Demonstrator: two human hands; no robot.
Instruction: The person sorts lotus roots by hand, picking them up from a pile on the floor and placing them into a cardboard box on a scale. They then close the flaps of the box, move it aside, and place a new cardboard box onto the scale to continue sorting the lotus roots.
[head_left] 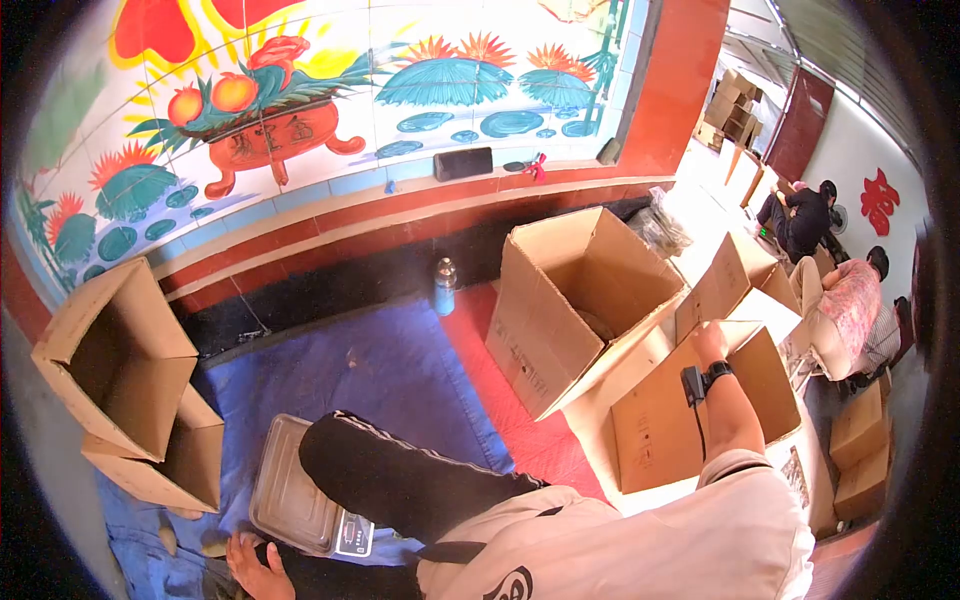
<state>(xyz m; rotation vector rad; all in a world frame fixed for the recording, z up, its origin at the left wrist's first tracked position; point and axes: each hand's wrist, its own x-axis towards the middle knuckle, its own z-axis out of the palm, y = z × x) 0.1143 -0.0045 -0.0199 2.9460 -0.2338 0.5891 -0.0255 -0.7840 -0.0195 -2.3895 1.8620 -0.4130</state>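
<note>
My right hand (710,342), with a dark strap and small black device on its wrist, reaches over the upper edge of an open cardboard box (650,425) on the right. Its fingers are mostly out of sight, so their grip cannot be told. At the bottom left, my left hand (258,568) has its fingers spread and holds nothing. It is beside my leg, just below a clear lidded plastic container (290,485) with a white label. My dark-trousered knee partly covers the container, which rests on a blue cloth (370,370).
Another large open box (545,340) stands ahead, near a bottle (445,287). Two open boxes (125,360) are stacked at the left. A painted wall with a ledge (330,215) runs behind. People (800,220) sit among boxes at the right.
</note>
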